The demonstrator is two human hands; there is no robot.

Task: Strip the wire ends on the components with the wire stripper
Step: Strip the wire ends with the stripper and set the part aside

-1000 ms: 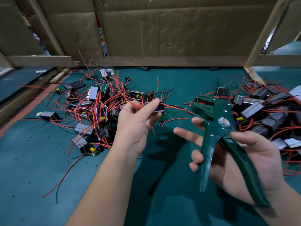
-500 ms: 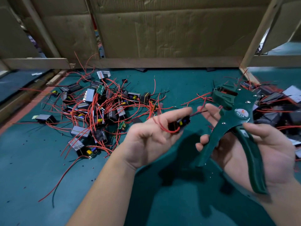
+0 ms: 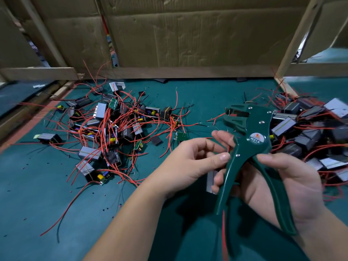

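Note:
My right hand [image 3: 282, 183] grips the dark green wire stripper [image 3: 250, 147] by its handles, jaws pointing up and to the left. My left hand [image 3: 190, 162] pinches a small component [image 3: 211, 178] with a silver casing, pressed close against the stripper's left handle. The component is mostly hidden behind my fingers and the handle. One of its red wires [image 3: 224, 234] hangs down below the handles. Whether a wire end sits in the jaws cannot be made out.
A pile of components with red wires [image 3: 111, 129] lies on the green table mat [image 3: 47, 204] at the left. Another pile [image 3: 308, 132] lies at the right, close behind the stripper. Cardboard walls [image 3: 188, 38] and wooden rails close off the back.
My left hand picked a component out of the left pile and carried it right to the stripper. My right hand brought the stripper closer to the middle.

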